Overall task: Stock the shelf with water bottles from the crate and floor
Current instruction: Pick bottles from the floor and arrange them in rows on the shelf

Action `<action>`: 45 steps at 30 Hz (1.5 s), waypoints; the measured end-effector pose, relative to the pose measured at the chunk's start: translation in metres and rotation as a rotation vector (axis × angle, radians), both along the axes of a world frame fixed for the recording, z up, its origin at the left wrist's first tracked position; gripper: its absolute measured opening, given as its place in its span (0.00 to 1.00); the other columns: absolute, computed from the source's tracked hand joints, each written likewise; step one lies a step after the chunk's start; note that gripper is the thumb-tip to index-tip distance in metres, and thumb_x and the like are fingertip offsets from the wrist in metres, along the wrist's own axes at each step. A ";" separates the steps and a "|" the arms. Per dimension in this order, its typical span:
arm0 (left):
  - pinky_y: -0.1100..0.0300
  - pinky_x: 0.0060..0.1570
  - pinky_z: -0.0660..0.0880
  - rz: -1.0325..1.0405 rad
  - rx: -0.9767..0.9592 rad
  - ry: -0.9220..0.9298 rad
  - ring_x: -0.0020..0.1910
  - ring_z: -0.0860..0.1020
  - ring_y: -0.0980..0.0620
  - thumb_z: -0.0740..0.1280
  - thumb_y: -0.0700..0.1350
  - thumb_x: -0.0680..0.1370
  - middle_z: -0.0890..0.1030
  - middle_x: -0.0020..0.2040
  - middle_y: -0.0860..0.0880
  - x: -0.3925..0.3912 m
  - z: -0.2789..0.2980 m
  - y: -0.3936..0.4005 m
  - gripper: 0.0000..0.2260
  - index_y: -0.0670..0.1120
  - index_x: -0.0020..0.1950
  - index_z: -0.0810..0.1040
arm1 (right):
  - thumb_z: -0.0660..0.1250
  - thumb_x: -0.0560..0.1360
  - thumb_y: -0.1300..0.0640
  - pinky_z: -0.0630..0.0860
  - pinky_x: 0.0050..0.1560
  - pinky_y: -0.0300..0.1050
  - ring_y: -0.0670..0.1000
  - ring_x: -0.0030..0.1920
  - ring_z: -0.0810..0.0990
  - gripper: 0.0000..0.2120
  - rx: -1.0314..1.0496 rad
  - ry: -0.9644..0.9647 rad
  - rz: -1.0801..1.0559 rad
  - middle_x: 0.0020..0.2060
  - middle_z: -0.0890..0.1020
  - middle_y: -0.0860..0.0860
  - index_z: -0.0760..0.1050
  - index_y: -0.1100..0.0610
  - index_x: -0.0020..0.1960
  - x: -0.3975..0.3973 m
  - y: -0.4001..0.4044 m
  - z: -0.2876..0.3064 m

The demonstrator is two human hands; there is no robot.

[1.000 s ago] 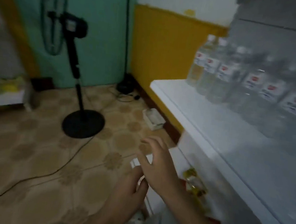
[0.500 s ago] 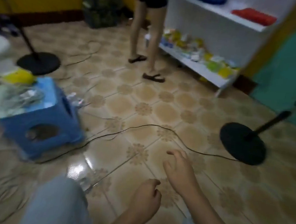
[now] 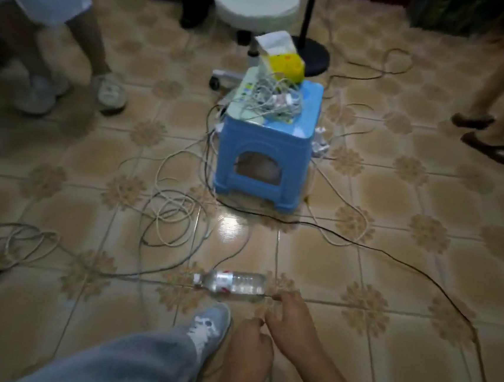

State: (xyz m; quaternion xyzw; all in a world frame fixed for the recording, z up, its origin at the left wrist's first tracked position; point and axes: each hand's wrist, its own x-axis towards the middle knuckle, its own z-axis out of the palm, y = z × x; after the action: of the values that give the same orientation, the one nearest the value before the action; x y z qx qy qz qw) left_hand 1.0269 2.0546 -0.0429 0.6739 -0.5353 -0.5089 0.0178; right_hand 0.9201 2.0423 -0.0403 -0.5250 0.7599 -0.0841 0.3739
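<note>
A clear water bottle (image 3: 231,283) with a white cap and a red-and-white label lies on its side on the tiled floor, cap pointing left. My right hand (image 3: 289,317) hovers just right of the bottle's base with fingers spread, holding nothing. My left hand (image 3: 249,335) is lower and nearer to me, fingers curled in and empty. My grey shoe (image 3: 208,325) stands just below the bottle. No shelf or crate is in view.
A blue plastic stool (image 3: 267,146) piled with cables and a yellow box (image 3: 287,65) stands ahead. Loose cables (image 3: 168,213) loop over the floor around the bottle. A white round stool (image 3: 256,0) and black fan base (image 3: 314,56) sit behind. Other people's legs stand left (image 3: 84,36) and right (image 3: 496,100).
My view has swung away from the shelf of bottles and across the room to the floor. The blue stool is now ahead, and a lying bottle is at my right hand.
</note>
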 end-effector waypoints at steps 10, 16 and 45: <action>0.57 0.50 0.71 0.365 0.104 -0.054 0.55 0.78 0.44 0.59 0.43 0.76 0.80 0.52 0.43 0.054 -0.132 -0.050 0.13 0.40 0.56 0.78 | 0.68 0.71 0.57 0.75 0.51 0.49 0.57 0.54 0.76 0.19 0.056 0.294 0.528 0.56 0.73 0.53 0.72 0.53 0.62 0.046 -0.107 -0.168; 0.59 0.61 0.68 0.307 0.178 -0.120 0.60 0.75 0.48 0.57 0.42 0.80 0.78 0.62 0.47 0.059 -0.173 -0.045 0.15 0.45 0.64 0.75 | 0.72 0.67 0.56 0.75 0.45 0.53 0.59 0.48 0.79 0.19 0.029 0.477 0.633 0.49 0.78 0.56 0.76 0.57 0.56 0.063 -0.115 -0.230; 0.71 0.44 0.76 0.233 -0.124 0.663 0.45 0.81 0.66 0.65 0.38 0.75 0.84 0.45 0.59 -0.132 0.046 -0.085 0.13 0.53 0.53 0.83 | 0.75 0.70 0.63 0.79 0.41 0.37 0.44 0.45 0.84 0.15 -0.241 -0.362 -0.464 0.45 0.86 0.46 0.80 0.52 0.55 -0.149 -0.044 0.062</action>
State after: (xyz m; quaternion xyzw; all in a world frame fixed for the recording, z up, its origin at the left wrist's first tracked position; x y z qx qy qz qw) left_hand 0.8948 1.9697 0.0031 0.5262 -0.4499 -0.6611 0.2892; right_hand 0.7709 1.9988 0.0219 -0.3548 0.7651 -0.3487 0.4089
